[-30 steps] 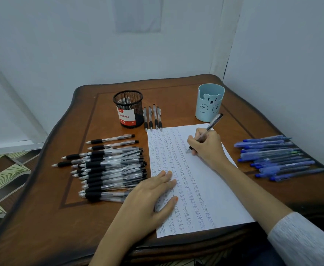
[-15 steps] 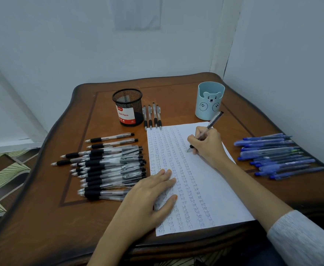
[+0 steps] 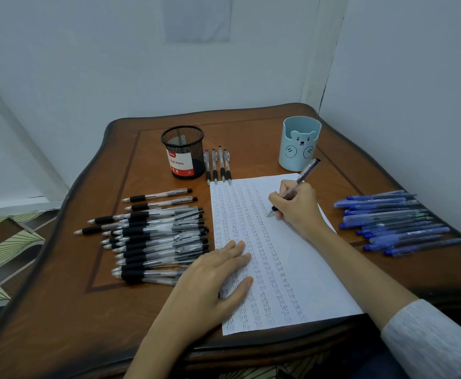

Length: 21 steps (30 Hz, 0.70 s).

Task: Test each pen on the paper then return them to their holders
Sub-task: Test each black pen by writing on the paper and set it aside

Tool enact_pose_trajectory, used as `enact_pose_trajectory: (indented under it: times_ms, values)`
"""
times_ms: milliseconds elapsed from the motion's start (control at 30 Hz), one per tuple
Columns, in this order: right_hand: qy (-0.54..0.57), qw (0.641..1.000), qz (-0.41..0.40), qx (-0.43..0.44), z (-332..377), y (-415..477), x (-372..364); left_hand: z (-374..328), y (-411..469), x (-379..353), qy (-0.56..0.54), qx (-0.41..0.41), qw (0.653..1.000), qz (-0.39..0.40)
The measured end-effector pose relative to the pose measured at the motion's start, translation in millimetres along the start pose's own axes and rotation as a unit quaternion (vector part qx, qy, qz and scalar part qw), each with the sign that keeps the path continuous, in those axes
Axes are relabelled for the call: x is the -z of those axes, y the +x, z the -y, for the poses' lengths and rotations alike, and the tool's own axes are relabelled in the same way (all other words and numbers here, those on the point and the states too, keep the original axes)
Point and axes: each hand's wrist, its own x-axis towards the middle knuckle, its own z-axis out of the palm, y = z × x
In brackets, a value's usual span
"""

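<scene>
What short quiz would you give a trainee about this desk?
1. True or false: the left hand lies flat on the paper.
2. What does the right hand hold? A. a pen B. a ruler C. an eraser
3. Fill in: the row of pens beside the mesh holder counts ____ pens.

Key: 1 true; 2 A; 3 four.
</scene>
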Motion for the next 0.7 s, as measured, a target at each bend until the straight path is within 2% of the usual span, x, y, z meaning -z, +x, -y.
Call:
enact_pose_trajectory:
  times_ms: [467,533,633,700]
  values:
    - [-0.007,1.000,-0.013,0.008,-3.2,0.4,-2.8,0.0,0.2,0.7,-0.005,0.001,1.000,-0.003]
    - [0.018,1.000,-0.015,-0.020,-2.5,2.3,-1.0,0.0,0.4,0.7,-0.007,0.001,1.000,-0.002]
    - [0.136,0.987,-0.024,-0.082,-2.8,5.9,3.2,0.1,0.8,0.9,-0.009,0.006,1.000,0.005]
    - [0.151,0.982,-0.033,-0.105,-0.7,6.1,3.7,0.3,0.5,1.4,-0.009,0.006,1.000,0.006]
